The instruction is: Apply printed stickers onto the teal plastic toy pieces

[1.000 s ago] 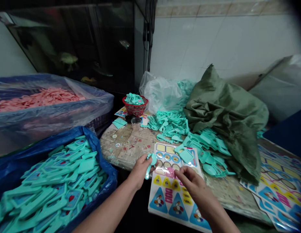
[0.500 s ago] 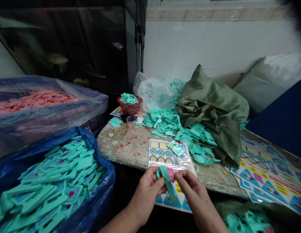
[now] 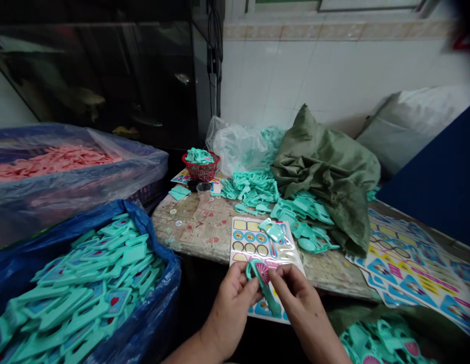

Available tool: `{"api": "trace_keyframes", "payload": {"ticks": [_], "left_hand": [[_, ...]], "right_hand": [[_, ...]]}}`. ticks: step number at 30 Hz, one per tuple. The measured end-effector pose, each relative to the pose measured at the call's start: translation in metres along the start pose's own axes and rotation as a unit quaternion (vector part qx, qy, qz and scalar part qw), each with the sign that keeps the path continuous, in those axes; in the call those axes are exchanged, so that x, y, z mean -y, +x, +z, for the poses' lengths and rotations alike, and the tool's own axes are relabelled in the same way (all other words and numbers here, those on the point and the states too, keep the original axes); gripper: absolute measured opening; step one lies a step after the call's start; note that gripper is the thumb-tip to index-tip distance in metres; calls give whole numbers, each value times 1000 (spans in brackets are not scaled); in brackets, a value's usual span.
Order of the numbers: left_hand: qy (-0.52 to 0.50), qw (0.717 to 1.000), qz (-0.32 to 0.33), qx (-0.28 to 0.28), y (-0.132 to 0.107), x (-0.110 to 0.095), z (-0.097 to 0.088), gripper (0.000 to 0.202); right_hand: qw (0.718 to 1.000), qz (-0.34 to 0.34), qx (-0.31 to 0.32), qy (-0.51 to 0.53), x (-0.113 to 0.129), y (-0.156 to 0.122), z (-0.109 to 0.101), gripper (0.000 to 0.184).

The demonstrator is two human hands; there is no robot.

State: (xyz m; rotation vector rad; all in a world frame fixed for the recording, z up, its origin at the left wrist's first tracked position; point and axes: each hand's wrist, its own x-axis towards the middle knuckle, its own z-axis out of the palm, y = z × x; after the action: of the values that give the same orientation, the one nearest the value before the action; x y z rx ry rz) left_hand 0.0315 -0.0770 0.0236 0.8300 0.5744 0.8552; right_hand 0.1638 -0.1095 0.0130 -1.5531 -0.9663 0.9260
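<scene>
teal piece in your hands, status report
Left hand and right hand both pinching it. Teal plastic piece held over the table edge, pink disc at its top. Printed sticker sheet just beyond, second teal piece lying on it.

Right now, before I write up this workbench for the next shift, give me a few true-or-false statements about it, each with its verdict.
The left hand and right hand both hold a teal plastic piece above a sticker sheet. True.

The red basket is empty. False: it holds teal pieces.

The blue-lined bin is full of pink pieces. False: it holds teal pieces; the pink pieces lie in the bin behind it, under clear plastic.

A crumpled green sack lies beside a heap of teal pieces. True.
</scene>
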Motion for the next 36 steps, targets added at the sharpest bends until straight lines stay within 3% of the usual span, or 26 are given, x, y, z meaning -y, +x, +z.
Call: {"api": "trace_keyframes", "payload": {"ticks": [17,31,33,36], "left_hand": [[12,1000,-8,-16,1,-2,2,22],[11,1000,-6,4,-1,-5,3,23],[15,1000,-9,-3,0,-4,4,23],[61,996,-21,-58,3,-1,2,22]], "right_hand": [[999,-32,-24,-33,5,0,5,35],[993,-62,-24,-94,5,-2,5,34],[990,-67,-21,-118,2,-1,5,34],[978,-77,-28,-190,-3,1,2,35]]}}
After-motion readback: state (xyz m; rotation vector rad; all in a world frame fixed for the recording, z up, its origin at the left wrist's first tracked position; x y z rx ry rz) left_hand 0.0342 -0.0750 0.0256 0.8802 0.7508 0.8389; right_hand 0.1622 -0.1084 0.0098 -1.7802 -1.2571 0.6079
